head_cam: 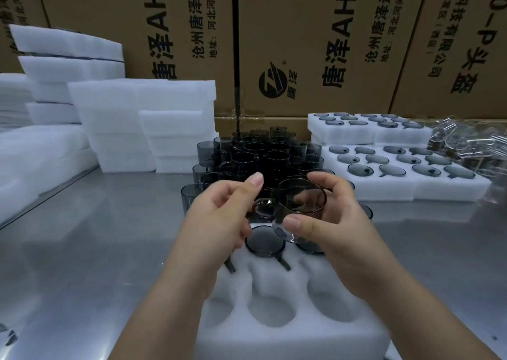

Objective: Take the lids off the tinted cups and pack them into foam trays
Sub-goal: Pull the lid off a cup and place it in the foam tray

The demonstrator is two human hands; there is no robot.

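Nearest the body, on the desk (96, 236), a white foam tray (288, 340) lies with its closer round wells empty; in its far row one seated cup (264, 243) sits mouth up. Just above that row the right hand (337, 222) grasps a tinted cup (300, 206), thumb on the near wall and fingers over the far rim, the cup tilted with its mouth toward the camera; no lid shows on it. The left hand (216, 217) is curled beside the cup's handle (260, 207), thumb raised; whether it pinches the handle I cannot tell. The step looks like seating this cup; it should be turned upright, its handle lined with the side notch of an empty well, then pressed down evenly, not forced against its neighbour. Beyond, loose cups (255, 153) crowd the desk; to the right filled trays (384, 192) sit in two tiers, with blurred clear pieces (472, 143), perhaps lids, beside them; foam stacks (123, 112) stand left, cartons (315, 44) behind.
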